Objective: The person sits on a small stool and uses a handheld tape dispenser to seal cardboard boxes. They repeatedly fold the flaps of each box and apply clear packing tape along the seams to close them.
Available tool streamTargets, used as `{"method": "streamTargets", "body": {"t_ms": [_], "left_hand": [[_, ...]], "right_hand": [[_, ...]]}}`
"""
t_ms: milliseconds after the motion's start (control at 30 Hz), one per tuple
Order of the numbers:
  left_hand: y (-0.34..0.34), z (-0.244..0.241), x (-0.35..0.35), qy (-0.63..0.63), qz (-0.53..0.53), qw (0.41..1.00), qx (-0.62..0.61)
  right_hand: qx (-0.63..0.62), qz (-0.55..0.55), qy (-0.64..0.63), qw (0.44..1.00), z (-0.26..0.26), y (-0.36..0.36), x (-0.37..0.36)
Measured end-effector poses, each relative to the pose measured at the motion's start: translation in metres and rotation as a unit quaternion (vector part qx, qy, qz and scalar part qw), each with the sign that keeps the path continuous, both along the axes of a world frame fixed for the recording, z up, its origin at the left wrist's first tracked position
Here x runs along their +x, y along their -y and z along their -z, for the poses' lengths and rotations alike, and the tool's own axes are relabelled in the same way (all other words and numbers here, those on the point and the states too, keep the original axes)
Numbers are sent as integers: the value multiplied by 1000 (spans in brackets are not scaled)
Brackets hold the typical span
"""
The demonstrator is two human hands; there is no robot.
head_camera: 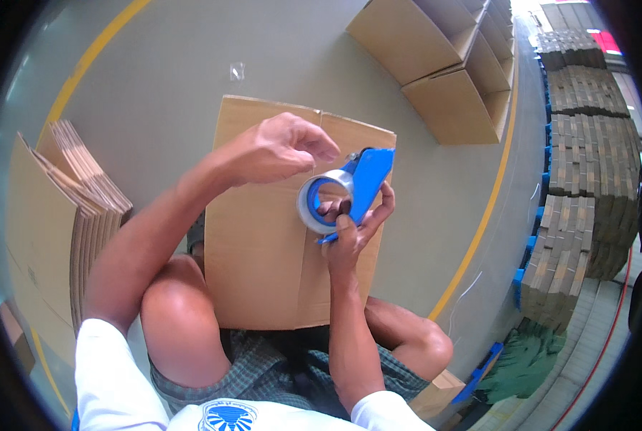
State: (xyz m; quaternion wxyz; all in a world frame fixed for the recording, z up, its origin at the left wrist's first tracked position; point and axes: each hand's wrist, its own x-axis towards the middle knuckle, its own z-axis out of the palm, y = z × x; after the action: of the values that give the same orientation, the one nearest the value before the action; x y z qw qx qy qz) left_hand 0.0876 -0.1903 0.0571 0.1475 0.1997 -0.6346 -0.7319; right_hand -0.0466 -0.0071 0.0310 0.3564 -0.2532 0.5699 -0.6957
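A closed cardboard box stands upright between my knees, its two top flaps meeting along a seam. My right hand grips a blue tape dispenser above the right side of the box. A roll of tape is mounted on the dispenser, and some of my right fingers show through its core. My left hand hovers over the far part of the box, close to the dispenser's upper end. Its fingers are curled, and whether they pinch a bit of tape cannot be made out.
Flattened cardboard boxes lean in a bundle at my left. Open-sided cardboard boxes stand ahead to the right. Stacks of flat cardboard line the far right on blue pallets. A clear plastic scrap lies on the floor.
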Motion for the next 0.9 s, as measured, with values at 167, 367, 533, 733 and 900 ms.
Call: {"method": "streamTargets", "body": {"t_ms": [167, 367, 533, 733, 900], "left_hand": [[-17, -3, -6, 81, -18, 996, -32], [-17, -2, -13, 54, -26, 998, -14], [-16, -5, -19, 76, -60, 995, -13], [-18, -3, -25, 40, -94, 993, -57], [-21, 4, -29, 19, -112, 988, -104]], "right_hand": [[-17, -4, 22, 1000, 7, -1, 0], [-18, -15, 1, 1000, 7, 0, -3], [-18, -12, 6, 1000, 6, 1, -1], [-12, -11, 0, 1000, 8, 0, -3], [-8, -8, -3, 1000, 8, 1, -2]]}}
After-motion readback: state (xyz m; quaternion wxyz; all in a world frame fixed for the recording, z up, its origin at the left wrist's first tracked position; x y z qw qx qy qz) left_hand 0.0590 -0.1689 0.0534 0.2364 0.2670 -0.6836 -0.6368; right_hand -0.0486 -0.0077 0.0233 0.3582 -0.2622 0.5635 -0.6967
